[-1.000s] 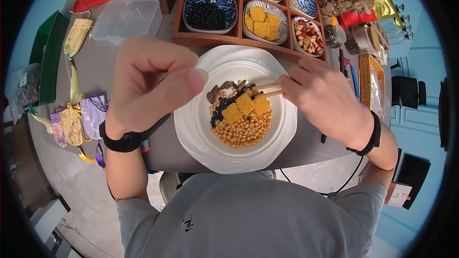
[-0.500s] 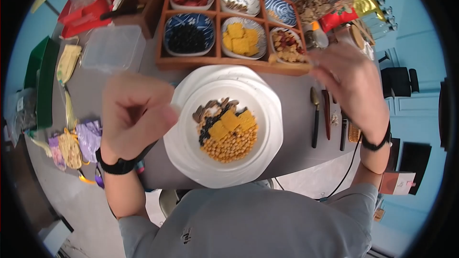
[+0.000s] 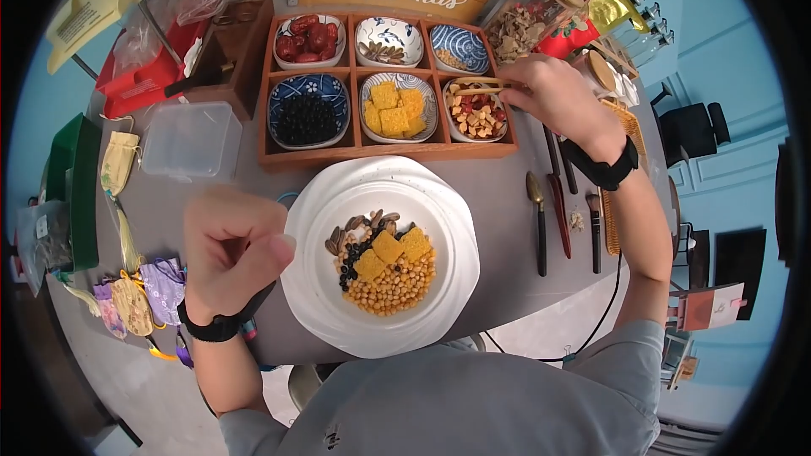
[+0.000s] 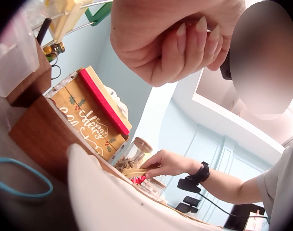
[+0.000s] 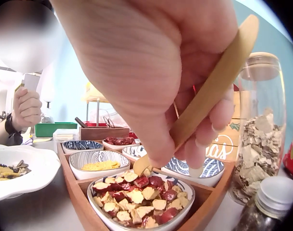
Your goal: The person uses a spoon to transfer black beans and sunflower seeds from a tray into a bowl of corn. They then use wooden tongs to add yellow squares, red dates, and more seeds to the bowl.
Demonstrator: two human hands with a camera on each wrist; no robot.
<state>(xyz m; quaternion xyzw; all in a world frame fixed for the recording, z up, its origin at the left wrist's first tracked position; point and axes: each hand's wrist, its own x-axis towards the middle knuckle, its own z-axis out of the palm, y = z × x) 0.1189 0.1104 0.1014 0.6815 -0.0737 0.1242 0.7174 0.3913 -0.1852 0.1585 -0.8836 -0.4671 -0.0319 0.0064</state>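
My right hand point(image 3: 564, 103) holds wooden tongs point(image 5: 216, 82) over a small bowl of chopped dried red dates point(image 5: 141, 199), in the front right compartment of a wooden divided tray point(image 3: 389, 151). The tong tips reach down to the pieces at the bowl's far side. My left hand point(image 3: 230, 245) is raised left of a large white wavy-rimmed bowl point(image 3: 460, 228), fingers curled in and nothing seen in them. Inside that bowl lie yellow beans point(image 3: 393, 291), black beans, brown striped seeds point(image 3: 334, 241) and several yellow square pieces point(image 3: 387, 247).
Other tray bowls hold red dates point(image 3: 308, 40), black beans point(image 3: 307, 121) and yellow squares point(image 3: 393, 110). A glass jar point(image 3: 528, 21) stands behind right. Right of the white bowl lie a spoon point(image 3: 538, 219) and a brush point(image 3: 595, 232). A clear plastic box point(image 3: 193, 139) and small pouches sit left.
My right hand has moved with the tongs from over the white bowl, out to the right, then to the chopped-date bowl. The left hand stays curled. The view has tilted up.
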